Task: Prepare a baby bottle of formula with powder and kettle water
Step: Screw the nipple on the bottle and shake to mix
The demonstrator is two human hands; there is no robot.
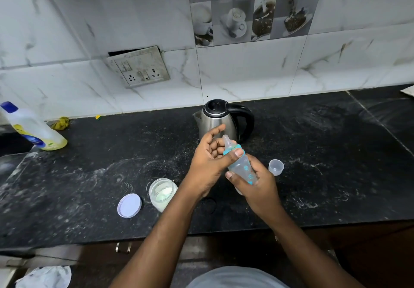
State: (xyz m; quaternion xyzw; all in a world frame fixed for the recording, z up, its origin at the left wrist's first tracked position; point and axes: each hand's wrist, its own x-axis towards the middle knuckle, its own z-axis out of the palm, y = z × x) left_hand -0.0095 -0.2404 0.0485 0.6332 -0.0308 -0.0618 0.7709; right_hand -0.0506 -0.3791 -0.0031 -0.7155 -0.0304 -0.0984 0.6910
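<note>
A clear baby bottle with a teal collar and a teat is held tilted above the black counter. My right hand grips its body from below. My left hand touches the teal collar with its thumb, the other fingers spread. A steel kettle with a black lid and handle stands just behind the hands. An open glass jar of white powder sits left of my left forearm, with its pale lid lying beside it. The bottle's clear cap rests on the counter to the right.
A plastic bottle of yellow liquid with a blue cap stands at the far left, near a yellow cloth. A wall socket is mounted above the counter. White powder smears mark the counter. A crumpled cloth lies below, at bottom left.
</note>
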